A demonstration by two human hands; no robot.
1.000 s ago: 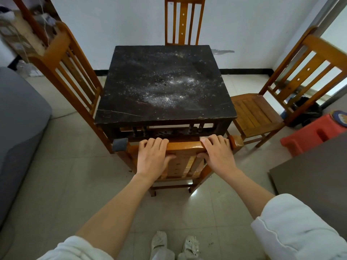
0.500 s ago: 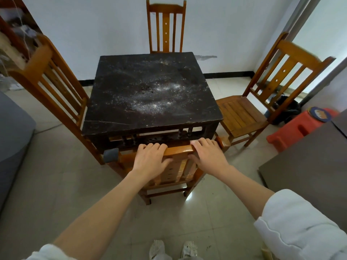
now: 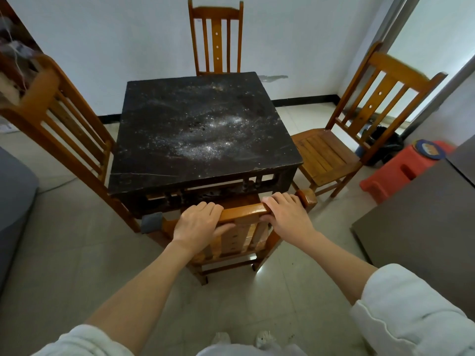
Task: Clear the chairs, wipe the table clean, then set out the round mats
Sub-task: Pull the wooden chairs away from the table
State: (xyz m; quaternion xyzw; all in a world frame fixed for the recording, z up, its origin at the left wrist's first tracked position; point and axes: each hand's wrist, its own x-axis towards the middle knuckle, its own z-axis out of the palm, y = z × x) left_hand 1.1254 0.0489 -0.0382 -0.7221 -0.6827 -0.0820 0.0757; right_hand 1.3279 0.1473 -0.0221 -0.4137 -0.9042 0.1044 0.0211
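Near chair (image 3: 241, 214) seat hidden under table (image 3: 200, 129).

- Both arms reached forward and down, bare from wrist to past the elbow, with pale sleeves pushed up.
- The left hand (image 3: 199, 223) lay palm down, fingers curled over a rail and the thumb stretched toward the right.
- The right hand (image 3: 286, 214) lay palm down just beside it, fingers wrapped over the same rail.
- The hands stayed apart, not touching.

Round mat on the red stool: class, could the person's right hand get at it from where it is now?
Probably not without a step: the right hand grips the near chair, and the round mat lies far off on the red stool beyond another chair.
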